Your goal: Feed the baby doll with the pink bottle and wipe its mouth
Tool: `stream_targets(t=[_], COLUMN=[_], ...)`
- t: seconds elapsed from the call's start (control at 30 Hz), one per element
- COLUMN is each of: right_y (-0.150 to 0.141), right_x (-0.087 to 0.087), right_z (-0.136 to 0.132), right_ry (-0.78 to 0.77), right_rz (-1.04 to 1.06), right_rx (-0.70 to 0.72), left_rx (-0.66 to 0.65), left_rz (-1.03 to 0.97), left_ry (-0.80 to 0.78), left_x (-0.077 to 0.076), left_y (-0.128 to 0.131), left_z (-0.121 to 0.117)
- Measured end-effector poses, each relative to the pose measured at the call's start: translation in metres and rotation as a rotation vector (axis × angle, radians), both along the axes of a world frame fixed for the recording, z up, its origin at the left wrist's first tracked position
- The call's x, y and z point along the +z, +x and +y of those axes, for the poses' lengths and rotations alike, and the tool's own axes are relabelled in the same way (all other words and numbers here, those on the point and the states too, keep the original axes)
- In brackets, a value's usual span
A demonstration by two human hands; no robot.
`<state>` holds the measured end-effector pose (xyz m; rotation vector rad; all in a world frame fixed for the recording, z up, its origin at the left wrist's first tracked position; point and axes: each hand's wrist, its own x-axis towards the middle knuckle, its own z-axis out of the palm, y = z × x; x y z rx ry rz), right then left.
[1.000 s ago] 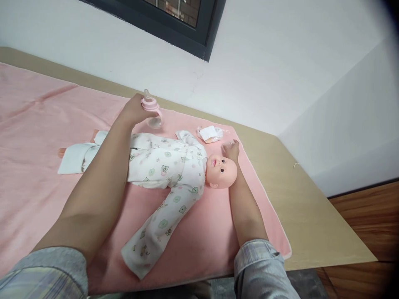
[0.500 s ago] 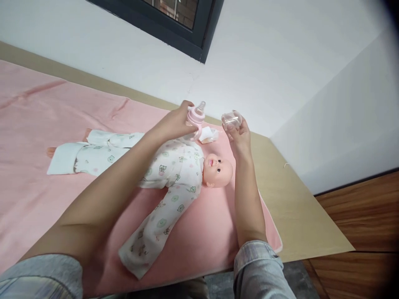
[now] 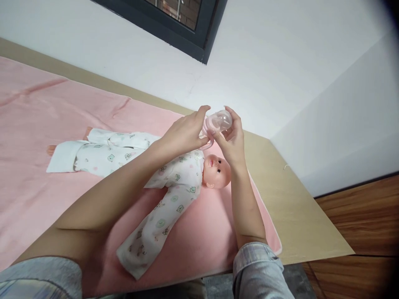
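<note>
My left hand [image 3: 190,129] is closed around a pink baby bottle [image 3: 205,128], which it hides in large part. A curved pink handle shows below the fingers. Over the bottle's nipple end sits a clear bottle cap [image 3: 222,119], pinched between the thumb and fingers of my right hand [image 3: 234,139]. Whether the cap is fully seated I cannot tell. Below both hands, a baby doll [image 3: 218,172] in white printed clothes [image 3: 174,178] lies on its back, its head to the right.
A pink blanket [image 3: 193,236] covers much of the table [image 3: 289,207], whose bare wood shows at the right. Behind it rise a white wall [image 3: 264,62] and a dark window frame [image 3: 199,45]. Wooden panels [image 3: 368,211] stand at the right.
My hands have come together. The clear cap, held apart at the right before, is now over the nipple end, and the bottle has tipped toward the right.
</note>
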<state>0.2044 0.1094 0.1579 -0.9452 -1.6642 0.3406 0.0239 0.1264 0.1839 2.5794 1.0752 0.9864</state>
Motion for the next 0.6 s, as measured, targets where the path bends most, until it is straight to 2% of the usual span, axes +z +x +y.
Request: stream_targets(t=[0.23,0.4,0.5,0.6], right_y=[-0.011,-0.013,-0.002,0.022], right_x=[0.002,-0.001,-0.003,-0.008], right_z=[-0.009,-0.006,0.003,0.017], right_ry=[-0.094,-0.038,0.036,0.110], right_rz=[0.024,0.051,0.074,0.118], right_rx=[0.043,-0.001,-0.045,-0.144], left_rx=[-0.010,0.037,0.071,-0.068], left_rz=[0.003,0.034,0.065,0.091], left_ry=[0.043,0.053,0.122,0.177], left_x=[-0.002,0.000,0.009,0.022], left_y=[0.000,0.003,-0.001,-0.016], left_z=[-0.001,-0.005,-0.020,-0.047])
